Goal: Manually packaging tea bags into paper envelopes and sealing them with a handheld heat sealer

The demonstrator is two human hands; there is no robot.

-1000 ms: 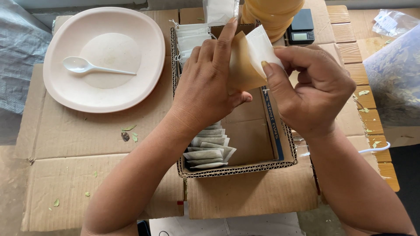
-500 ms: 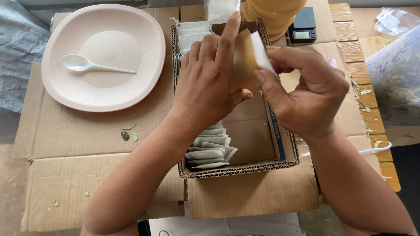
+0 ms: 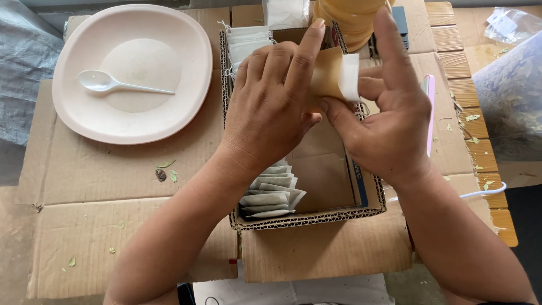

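Sachet (image 3: 334,73) now folded between hands (image 3: 333,104)

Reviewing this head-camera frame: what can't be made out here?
- The small tan packet: both the left hand and right hand cover most of it, so its contents and each grip are unclear.
- The yellow stack at the top: cut off by the frame edge.
- The far part of the cardboard tray: hidden under the hands.
- The stacked tea bags: partly behind the left wrist, count unclear.
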